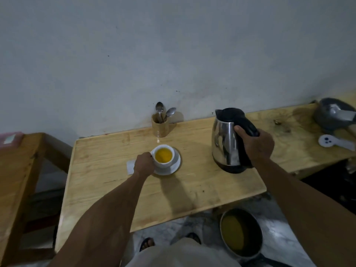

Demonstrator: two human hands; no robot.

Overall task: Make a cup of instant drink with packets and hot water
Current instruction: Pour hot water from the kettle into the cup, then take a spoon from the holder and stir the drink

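A white cup holding yellow-orange liquid stands on a white saucer on the wooden table. My left hand grips the cup at its left side, where the handle is hidden. A white packet lies flat just left of that hand, partly covered. My right hand is closed around the black handle of a steel kettle, which stands upright to the right of the cup; I cannot tell whether its base touches the table.
A wooden holder with two spoons stands at the wall behind the cup. A second table to the right carries a grey pot and a white paddle. A pan with yellow liquid sits on the floor.
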